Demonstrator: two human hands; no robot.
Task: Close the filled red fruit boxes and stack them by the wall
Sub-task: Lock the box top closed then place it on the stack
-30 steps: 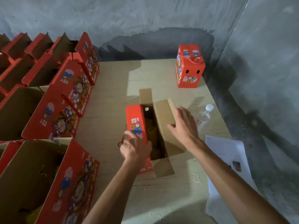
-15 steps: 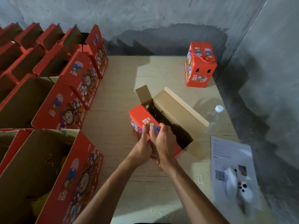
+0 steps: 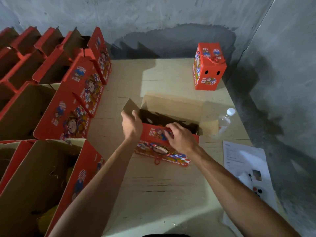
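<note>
Mid-table [image 3: 153, 185], open red fruit box [image 3: 162, 147], flaps up. Left hand [image 3: 131, 124] reaches forward, fingers curled round the brown end flap [image 3: 130, 106]. Right hand [image 3: 181, 137], palm down, pinches the near red flap's top edge. Closed box [image 3: 207, 69] stands at the wall.

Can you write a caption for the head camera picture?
Two hands, left hand and right hand, fold flaps on an open red box.

Open red fruit box [image 3: 164, 147] upright, flaps raised, near flap under right fingers [image 3: 168, 128]. Closed red box [image 3: 208, 69] stands well beyond fingertips, by wall.
</note>
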